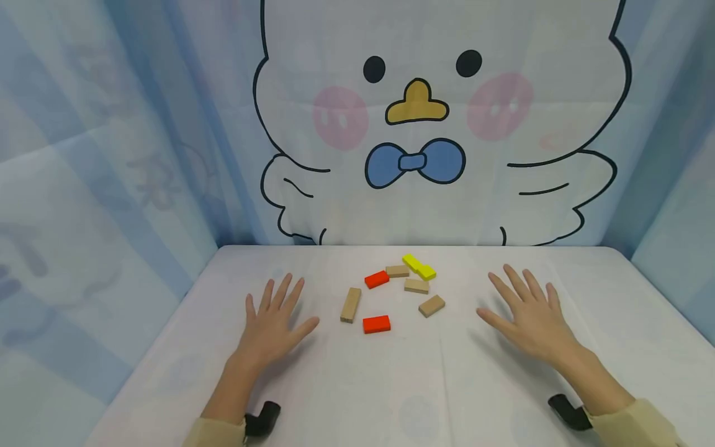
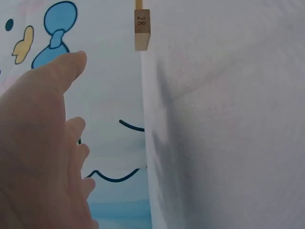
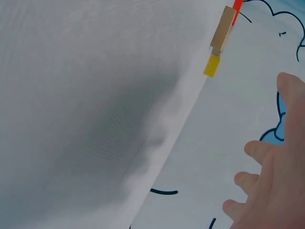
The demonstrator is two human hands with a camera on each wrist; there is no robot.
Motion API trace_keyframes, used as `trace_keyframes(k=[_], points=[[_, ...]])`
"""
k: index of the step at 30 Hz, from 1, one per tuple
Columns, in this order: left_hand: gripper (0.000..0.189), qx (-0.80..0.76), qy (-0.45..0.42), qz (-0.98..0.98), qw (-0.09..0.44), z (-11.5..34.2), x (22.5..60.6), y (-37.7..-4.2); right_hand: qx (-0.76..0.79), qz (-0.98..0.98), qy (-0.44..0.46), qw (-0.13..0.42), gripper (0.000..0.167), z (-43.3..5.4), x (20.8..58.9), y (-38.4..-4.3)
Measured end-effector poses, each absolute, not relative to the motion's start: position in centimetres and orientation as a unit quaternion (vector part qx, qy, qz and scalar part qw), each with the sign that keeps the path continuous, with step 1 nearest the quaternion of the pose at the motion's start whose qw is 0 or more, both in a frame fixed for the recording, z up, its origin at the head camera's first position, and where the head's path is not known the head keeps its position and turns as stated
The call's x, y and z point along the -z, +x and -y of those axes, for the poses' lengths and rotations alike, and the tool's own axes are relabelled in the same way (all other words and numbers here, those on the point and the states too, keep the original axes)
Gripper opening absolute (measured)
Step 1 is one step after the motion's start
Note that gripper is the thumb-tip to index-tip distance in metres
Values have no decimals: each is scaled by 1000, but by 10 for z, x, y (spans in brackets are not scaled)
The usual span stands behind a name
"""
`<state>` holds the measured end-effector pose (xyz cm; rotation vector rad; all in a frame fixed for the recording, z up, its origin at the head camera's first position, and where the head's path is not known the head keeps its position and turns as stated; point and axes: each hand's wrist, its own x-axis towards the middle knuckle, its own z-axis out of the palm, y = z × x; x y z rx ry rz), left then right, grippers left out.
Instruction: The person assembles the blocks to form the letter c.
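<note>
Head view: rectangular blocks [image 1: 377, 325] (plain wood, red, yellow) are scattered on white cloth [image 1: 391, 397] between left hand [image 1: 270, 329] and right hand [image 1: 533, 323], all fingers spread; "28" is printed on one wooden block [image 2: 142, 21].

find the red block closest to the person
In the head view, that red block lies on the white table, right of the left hand and just right of its nearest neighbour, a wooden block.
</note>
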<state>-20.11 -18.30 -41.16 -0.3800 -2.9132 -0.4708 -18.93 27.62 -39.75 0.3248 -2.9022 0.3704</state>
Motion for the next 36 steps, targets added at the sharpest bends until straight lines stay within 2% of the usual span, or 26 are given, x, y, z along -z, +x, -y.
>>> trace_keyframes(k=[21, 36], points=[[80, 155, -134, 976, 73, 162, 414, -224, -151, 973, 139, 104, 82, -247, 398, -201], [75, 202, -174, 960, 88, 156, 420, -236, -177, 960, 164, 139, 75, -223, 398, -211]])
